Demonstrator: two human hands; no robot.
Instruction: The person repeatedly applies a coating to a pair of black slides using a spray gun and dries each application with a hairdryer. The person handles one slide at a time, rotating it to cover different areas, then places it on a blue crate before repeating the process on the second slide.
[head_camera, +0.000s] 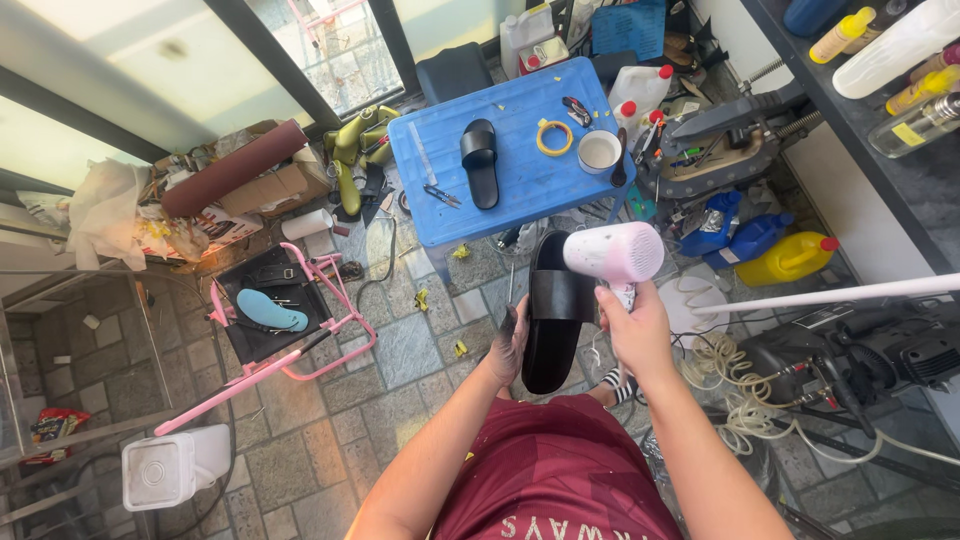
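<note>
The left hand (510, 345) is closed on the left edge of a black slide sandal (555, 315), its long axis running away from the body. The right hand (630, 330) is wrapped around a pink hair dryer (615, 252), its nozzle just beside the sandal strap.

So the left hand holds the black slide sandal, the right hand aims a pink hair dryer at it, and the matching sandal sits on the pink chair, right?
Not quite. The left hand holds the black slide sandal and the right hand the pink hair dryer, but the matching sandal lies on the blue table, as the head view shows.
</note>
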